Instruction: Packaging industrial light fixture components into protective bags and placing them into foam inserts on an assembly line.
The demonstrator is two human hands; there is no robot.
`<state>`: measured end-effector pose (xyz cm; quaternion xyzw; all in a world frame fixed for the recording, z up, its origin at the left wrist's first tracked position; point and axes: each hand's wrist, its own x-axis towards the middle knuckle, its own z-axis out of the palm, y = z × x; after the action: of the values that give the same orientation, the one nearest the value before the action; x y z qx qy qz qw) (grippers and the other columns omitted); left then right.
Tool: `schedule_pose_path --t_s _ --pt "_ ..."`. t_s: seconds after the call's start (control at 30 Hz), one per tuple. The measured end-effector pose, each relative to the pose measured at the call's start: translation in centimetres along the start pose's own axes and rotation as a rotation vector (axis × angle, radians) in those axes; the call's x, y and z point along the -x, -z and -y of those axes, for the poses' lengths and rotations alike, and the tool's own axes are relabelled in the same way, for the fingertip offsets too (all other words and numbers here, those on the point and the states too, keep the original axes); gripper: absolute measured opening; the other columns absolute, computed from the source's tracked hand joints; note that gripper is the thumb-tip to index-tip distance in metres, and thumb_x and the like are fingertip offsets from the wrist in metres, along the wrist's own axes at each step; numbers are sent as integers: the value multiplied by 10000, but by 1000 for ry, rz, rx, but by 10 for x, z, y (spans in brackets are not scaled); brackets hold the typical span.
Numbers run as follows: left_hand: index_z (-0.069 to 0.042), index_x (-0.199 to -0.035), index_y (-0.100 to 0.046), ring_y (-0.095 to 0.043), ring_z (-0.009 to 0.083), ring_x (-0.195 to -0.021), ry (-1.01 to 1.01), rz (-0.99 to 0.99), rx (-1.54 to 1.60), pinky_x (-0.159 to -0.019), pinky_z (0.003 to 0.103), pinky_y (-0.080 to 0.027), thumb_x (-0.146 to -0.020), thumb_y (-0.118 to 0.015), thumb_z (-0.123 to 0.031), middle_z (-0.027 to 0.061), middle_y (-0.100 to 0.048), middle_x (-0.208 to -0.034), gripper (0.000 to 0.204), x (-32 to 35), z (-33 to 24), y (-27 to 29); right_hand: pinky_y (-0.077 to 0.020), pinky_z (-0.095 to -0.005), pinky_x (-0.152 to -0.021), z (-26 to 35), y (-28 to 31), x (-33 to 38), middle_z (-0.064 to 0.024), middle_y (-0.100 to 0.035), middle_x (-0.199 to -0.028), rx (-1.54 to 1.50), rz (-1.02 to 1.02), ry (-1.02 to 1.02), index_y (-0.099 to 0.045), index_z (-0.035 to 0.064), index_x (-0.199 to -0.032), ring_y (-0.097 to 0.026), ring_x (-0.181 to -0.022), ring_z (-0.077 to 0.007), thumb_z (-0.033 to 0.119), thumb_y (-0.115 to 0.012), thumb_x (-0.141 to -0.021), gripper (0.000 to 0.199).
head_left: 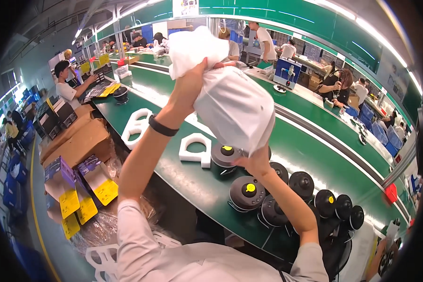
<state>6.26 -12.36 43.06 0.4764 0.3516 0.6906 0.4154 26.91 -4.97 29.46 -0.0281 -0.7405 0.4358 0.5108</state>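
Note:
Up in front of me I hold a white soft bag [235,105], bulging around something hidden inside. My left hand [192,84] is closed around its gathered neck, and the loose top of the bag billows above that grip. Under the lower end of the bag, my right hand [256,162] presses against it, thumb showing and the other fingers partly hidden. Below it on the green table [192,183] stand round dark devices, including one with a yellow sticker [248,191]. To their left lies a white foam insert [196,149] with a round cut-out.
Another foam insert [137,128] lies farther left. Beside the table, an open cardboard box [75,141] and purple-yellow cartons [96,178] stand over clear plastic wrap. A conveyor line [315,134] runs behind. A co-worker [68,87] handles cartons at the far left; others sit beyond the line.

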Motion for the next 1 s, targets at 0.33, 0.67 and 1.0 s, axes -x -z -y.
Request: schedule_pose_path --t_s 0.33,0.67,1.0 --pt "41 -1386 -534 -613 191 -1145 -305 -122 -523 -988 335 -483 -1075 -447 -217 123 -632 -1310 413 -4 21 -1 -398 -495 -1135 26 -4 -34 -150 -366 -1554 -541 -125 -147 -202 103 -1576 -416 -1414 -327 529 -798 -771 1088" --pt "48 -1260 -585 -635 241 -1060 -479 -391 -756 -959 368 -493 -1005 -591 -161 109 -665 -1193 330 53 92 69 -434 -643 -1031 15 -42 -34 -115 -387 -1561 -537 270 -850 -262 136 -1590 -471 -1376 -323 692 -610 -890 959" --pt "24 -1315 -590 -696 286 -1016 -90 -723 -363 -835 415 -547 -1077 -413 -342 219 -672 -1218 471 65 319 288 -450 -468 -1088 -160 -140 -87 -319 -461 -1431 464 470 -480 -455 -14 -1459 -519 -1320 -429 653 -891 -550 1209"
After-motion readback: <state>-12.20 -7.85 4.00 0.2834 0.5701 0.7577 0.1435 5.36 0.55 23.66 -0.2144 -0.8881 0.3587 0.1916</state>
